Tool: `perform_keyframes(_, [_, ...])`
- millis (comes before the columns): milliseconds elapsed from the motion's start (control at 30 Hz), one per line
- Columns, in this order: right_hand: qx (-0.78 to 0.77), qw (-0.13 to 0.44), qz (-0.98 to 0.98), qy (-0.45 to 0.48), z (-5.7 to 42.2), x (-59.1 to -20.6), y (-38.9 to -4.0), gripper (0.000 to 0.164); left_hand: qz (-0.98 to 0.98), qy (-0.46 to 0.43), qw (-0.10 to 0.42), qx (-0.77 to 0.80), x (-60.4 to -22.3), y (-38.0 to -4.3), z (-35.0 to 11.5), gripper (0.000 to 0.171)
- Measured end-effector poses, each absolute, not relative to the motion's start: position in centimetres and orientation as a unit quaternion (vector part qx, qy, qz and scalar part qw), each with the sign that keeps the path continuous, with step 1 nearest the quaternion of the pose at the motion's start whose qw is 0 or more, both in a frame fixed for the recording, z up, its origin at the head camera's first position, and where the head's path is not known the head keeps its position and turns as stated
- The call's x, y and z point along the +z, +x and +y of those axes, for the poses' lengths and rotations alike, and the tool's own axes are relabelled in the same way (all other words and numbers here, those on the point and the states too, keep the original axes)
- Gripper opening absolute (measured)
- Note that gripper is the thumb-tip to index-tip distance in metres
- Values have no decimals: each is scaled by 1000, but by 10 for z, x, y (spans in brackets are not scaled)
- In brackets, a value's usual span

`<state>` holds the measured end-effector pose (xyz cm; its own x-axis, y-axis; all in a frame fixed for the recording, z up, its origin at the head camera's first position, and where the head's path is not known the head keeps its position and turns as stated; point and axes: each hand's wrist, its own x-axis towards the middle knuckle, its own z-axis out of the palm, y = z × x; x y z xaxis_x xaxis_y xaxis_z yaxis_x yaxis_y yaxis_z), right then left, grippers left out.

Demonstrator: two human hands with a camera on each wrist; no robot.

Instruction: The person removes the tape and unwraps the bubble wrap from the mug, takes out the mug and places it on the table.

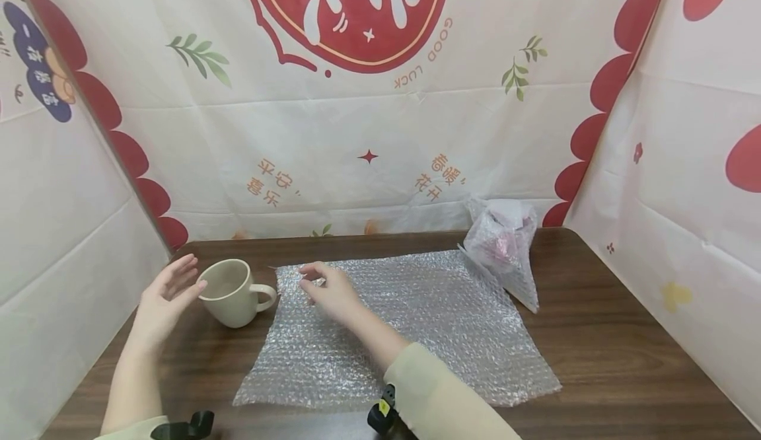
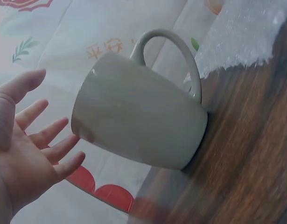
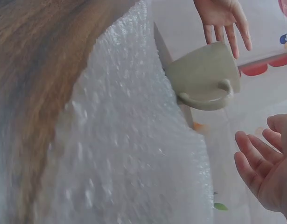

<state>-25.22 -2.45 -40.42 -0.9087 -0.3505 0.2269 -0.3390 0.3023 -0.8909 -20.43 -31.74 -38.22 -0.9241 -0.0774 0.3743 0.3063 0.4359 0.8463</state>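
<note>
A pale green-grey mug (image 1: 228,298) stands upright on the left of the table, its handle toward the right. Beside its left rim is my left hand (image 1: 163,298), fingers spread and relaxed, holding nothing; in the left wrist view the mug (image 2: 138,112) shows side-on past the fingers. My right hand (image 1: 334,291) hovers over the left part of a flat sheet of bubble wrap (image 1: 416,308), to the right of the mug handle. Its fingers are loosely bent with nothing between them, as the right hand (image 3: 269,161) also shows in the right wrist view.
A bubble-wrapped bundle (image 1: 505,242) with something pink inside stands at the back right, against the sheet's far corner. The dark wooden table (image 1: 606,334) is bordered by printed cloth walls (image 1: 368,123) at the back and both sides.
</note>
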Motion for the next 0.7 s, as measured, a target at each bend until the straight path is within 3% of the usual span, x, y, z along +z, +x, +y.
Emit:
perform_keyframes(367, [-516, -44, 825, -228, 5, -380, -239, 23, -727, -55, 254, -635, -369, -200, -295, 41])
perform_keyframes(700, [-511, -105, 822, -227, 40, -364, -229, 21, -711, -122, 255, -644, -357, -198, -272, 37])
